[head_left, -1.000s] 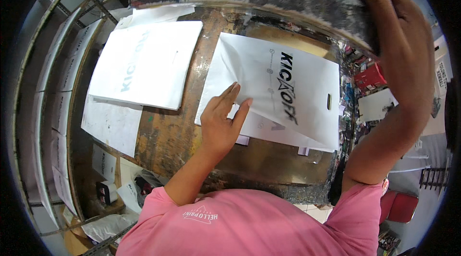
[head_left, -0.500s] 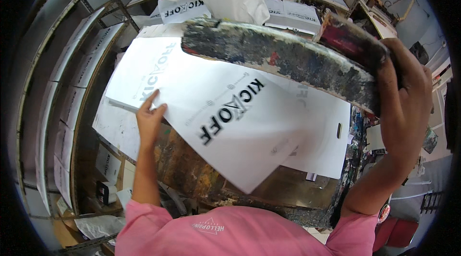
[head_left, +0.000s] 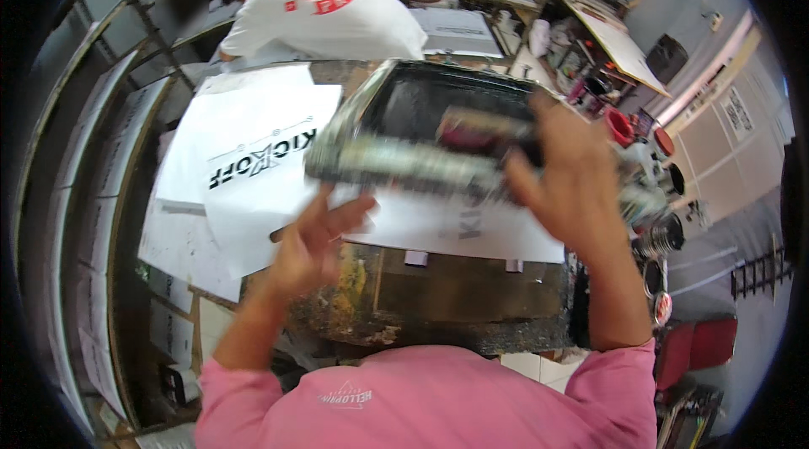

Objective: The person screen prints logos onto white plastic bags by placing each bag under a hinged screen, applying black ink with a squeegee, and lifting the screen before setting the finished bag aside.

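A paint-stained screen printing frame [head_left: 404,150] is over the table, slightly tilted. My right hand [head_left: 573,171] is closed on its right end. Inside the frame lies a squeegee [head_left: 484,130] with a dark red face, close to my right thumb. My left hand [head_left: 316,243], somewhat blurred, is beside the frame's near left corner, fingers apart and holding nothing. To the left, a white sheet with black lettering [head_left: 261,163] lies on other white sheets [head_left: 190,234]. Another white sheet [head_left: 514,238] with faint grey lettering is partly hidden beneath the frame.
A stained wooden work table [head_left: 337,314] carries all this. Racks of printed sheets [head_left: 105,230] stand at the left. Beyond the table, a person in a white shirt with a red print [head_left: 354,24] bends over. Tubs and cans [head_left: 657,234] crowd the right side.
My right hand has brought the frame down from its raised, steep position. The printed sheet has moved left onto the other sheets, and my left hand has let go and moved right.
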`<state>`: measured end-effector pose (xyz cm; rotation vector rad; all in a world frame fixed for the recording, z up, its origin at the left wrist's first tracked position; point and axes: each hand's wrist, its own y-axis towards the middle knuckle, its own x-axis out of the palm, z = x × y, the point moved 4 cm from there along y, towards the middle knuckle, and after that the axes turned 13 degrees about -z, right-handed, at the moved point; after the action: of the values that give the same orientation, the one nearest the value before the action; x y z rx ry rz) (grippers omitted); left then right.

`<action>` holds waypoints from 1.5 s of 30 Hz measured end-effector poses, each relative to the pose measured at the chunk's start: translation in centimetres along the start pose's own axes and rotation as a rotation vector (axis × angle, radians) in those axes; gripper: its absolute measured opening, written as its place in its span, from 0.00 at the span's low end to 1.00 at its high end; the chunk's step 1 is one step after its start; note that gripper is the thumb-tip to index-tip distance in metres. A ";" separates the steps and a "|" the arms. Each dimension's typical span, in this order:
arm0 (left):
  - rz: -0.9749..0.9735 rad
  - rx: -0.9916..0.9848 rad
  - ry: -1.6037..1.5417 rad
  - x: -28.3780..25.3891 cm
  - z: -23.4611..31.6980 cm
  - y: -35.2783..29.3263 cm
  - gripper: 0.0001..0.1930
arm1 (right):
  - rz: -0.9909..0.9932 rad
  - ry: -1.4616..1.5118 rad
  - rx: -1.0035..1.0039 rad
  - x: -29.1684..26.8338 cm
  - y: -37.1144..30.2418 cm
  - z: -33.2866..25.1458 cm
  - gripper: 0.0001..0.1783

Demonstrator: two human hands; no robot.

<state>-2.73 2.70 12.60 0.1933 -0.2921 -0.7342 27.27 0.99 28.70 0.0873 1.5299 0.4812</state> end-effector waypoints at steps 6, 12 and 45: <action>0.370 -0.125 -0.677 6.8 -9.1 -7.3 0.53 | -0.594 0.482 -0.151 12.4 -6.6 2.1 0.21; 0.624 -0.335 -0.604 6.1 -15.7 -10.1 0.49 | -0.190 0.324 -0.178 23.1 3.7 9.5 0.23; 0.340 -0.246 -0.816 4.0 -18.5 -14.3 0.69 | -0.420 0.180 -0.164 33.5 20.6 21.3 0.25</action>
<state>-2.85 -9.11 -7.94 -0.3991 -0.9785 -0.4722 41.74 36.52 5.81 -0.4076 1.6237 0.2801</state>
